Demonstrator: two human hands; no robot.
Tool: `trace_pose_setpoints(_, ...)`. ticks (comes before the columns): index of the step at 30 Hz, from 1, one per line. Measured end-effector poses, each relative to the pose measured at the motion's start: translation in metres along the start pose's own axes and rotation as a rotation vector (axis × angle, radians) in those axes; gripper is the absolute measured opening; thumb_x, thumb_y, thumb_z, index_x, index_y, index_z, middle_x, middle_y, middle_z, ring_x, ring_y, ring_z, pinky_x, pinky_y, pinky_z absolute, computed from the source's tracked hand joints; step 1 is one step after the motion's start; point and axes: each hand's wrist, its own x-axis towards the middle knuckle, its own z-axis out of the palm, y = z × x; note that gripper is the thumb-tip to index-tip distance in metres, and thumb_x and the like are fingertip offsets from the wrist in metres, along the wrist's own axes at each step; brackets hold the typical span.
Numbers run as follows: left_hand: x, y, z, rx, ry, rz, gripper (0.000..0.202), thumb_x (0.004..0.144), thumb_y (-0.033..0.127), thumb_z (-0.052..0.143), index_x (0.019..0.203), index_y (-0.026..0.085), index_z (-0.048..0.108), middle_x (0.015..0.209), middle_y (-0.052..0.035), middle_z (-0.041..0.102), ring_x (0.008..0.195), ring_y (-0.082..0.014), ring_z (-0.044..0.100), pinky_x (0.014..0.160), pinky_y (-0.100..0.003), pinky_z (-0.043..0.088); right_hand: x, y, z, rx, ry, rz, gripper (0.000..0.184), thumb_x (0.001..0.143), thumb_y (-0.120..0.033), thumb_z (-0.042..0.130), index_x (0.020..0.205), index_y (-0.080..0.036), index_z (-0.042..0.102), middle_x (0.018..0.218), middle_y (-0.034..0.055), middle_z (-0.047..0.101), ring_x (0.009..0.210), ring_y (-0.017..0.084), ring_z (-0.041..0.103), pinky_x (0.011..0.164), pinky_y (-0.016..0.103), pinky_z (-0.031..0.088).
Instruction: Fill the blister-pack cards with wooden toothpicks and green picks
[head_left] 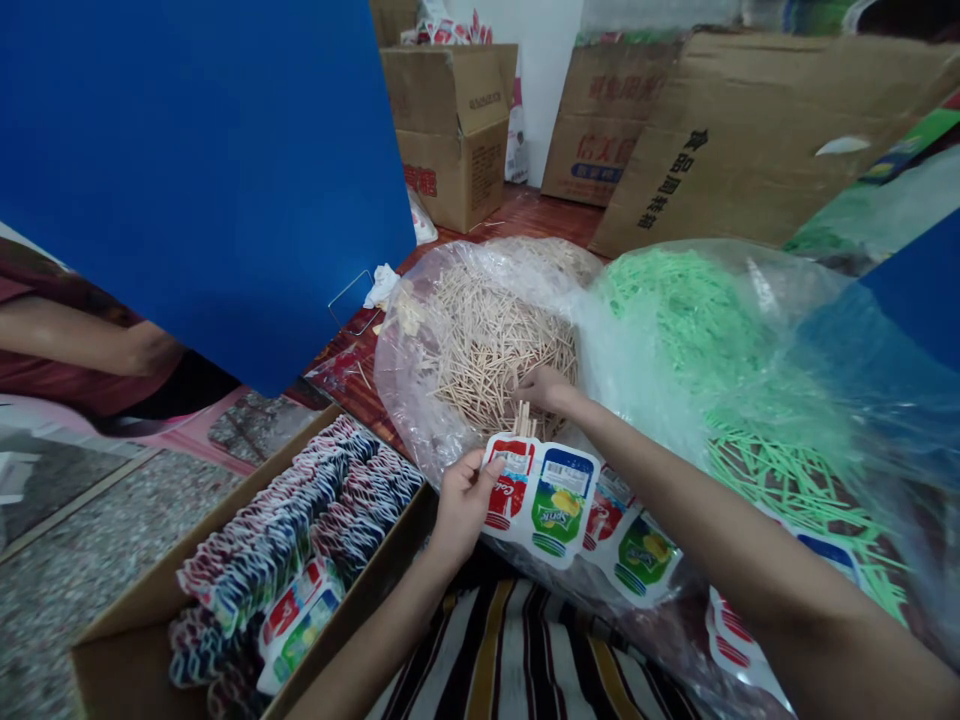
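Observation:
My left hand (463,500) pinches a printed twin packet (556,505) at its left edge, thumb on the front. The packet has a red cola panel and a green and blue Sprite-style panel. Several thin pale sticks (525,418) stand up at its top edge. My right hand (546,388) reaches over the heap of thin beige sticks (499,335) in a clear plastic bag (405,370). Its fingers are bent and touch the heap; whether they grip any sticks is hidden. More twin packets (637,550) lie under my right forearm.
On the left, a cardboard box (135,610) holds rows of stacked packets (277,520). Green sticks (690,310) fill another clear bag on the right. A large blue panel (225,150) blocks the upper left. Cartons (480,130) stand behind. Another person's arm (82,335) shows at far left.

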Motion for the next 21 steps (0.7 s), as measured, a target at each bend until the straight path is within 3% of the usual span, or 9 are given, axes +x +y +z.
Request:
trace_pose_setpoints(7,0.003,0.001,0.005,-0.037,0.060,0.092,0.020,0.073,0.031,0.071,0.076,0.014,0.060,0.066,0.0009,0.066,0.055,-0.0106,0.059,0.056,-0.021,0.048,-0.023,0.015,-0.011,0.190,0.140,-0.144,0.029,0.075,-0.041,0.064,0.061,-0.015,0.065,0.058,0.0020,0.062,0.055,0.012,0.053,0.053,0.023,0.040)
trace_pose_setpoints(9,0.005,0.001,0.006,-0.042,0.084,0.092,0.020,0.073,0.030,0.071,0.073,0.014,0.059,0.062,0.0019,0.065,0.051,-0.0098,0.057,0.053,-0.020,0.047,-0.038,0.014,-0.019,0.392,0.212,-0.188,0.031,0.075,-0.046,0.063,0.067,-0.015,0.063,0.061,0.0030,0.064,0.057,0.013,0.056,0.054,0.024,0.044)
trace_pose_setpoints(12,0.006,0.002,0.009,-0.034,0.093,0.075,0.020,0.073,0.030,0.070,0.072,0.014,0.059,0.059,0.0022,0.064,0.049,-0.0095,0.056,0.051,-0.020,0.046,-0.070,0.006,-0.033,0.896,0.349,-0.275,0.031,0.070,-0.046,0.071,0.074,-0.017,0.058,0.065,0.0013,0.064,0.060,0.014,0.061,0.060,0.027,0.050)
trace_pose_setpoints(14,0.006,0.004,0.010,-0.021,0.093,0.063,0.019,0.073,0.030,0.070,0.072,0.014,0.060,0.059,0.0018,0.065,0.048,-0.0096,0.056,0.050,-0.020,0.046,-0.092,-0.003,-0.042,1.055,0.400,-0.313,0.029,0.068,-0.041,0.074,0.078,-0.019,0.058,0.067,-0.0007,0.064,0.062,0.013,0.062,0.064,0.027,0.052)
trace_pose_setpoints(17,0.004,0.004,0.013,0.004,0.090,0.054,0.019,0.072,0.031,0.069,0.073,0.014,0.061,0.059,0.0018,0.065,0.048,-0.0105,0.056,0.050,-0.021,0.047,-0.118,-0.015,-0.047,1.063,0.413,-0.367,0.030,0.069,-0.038,0.075,0.086,-0.020,0.058,0.066,-0.0027,0.064,0.061,0.012,0.061,0.065,0.027,0.052)
trace_pose_setpoints(21,0.003,0.003,0.015,0.031,0.087,0.059,0.019,0.074,0.033,0.068,0.075,0.014,0.062,0.063,0.0011,0.067,0.052,-0.0114,0.058,0.052,-0.022,0.047,-0.132,-0.023,-0.038,0.933,0.395,-0.438,0.034,0.071,-0.038,0.074,0.092,-0.021,0.053,0.066,-0.0034,0.063,0.061,0.012,0.060,0.064,0.028,0.051)
